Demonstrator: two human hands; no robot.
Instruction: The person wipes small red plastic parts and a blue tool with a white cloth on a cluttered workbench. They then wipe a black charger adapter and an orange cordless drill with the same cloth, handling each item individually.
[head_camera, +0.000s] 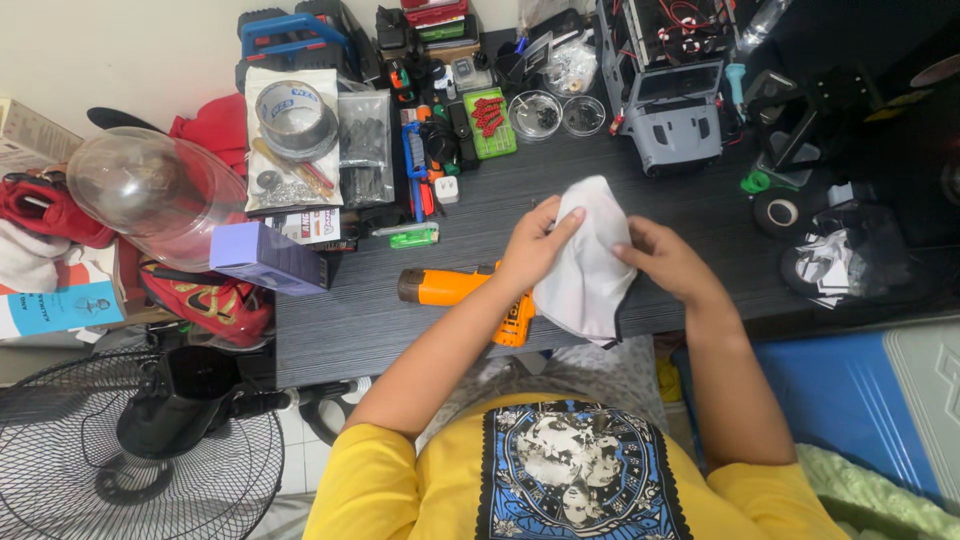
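Both my hands hold a white cloth (590, 262) above the dark desk (380, 320). My left hand (532, 245) grips its left edge, thumb and fingers pinched over the fabric. My right hand (668, 258) holds its right side. The cloth hangs down past the desk's front edge and shows a dark trim at its lower corner. Just under my left wrist an orange power drill (455, 288) lies on its side on the desk, its nose pointing left.
The back of the desk is crowded: a tape roll (293, 112), a green lighter (413, 238), a purple box (262, 256), a grey model truck (672, 90), small parts dishes (535, 113). A clear dome (150, 190) sits left, a black fan (140, 450) below, a blue case (850, 390) right.
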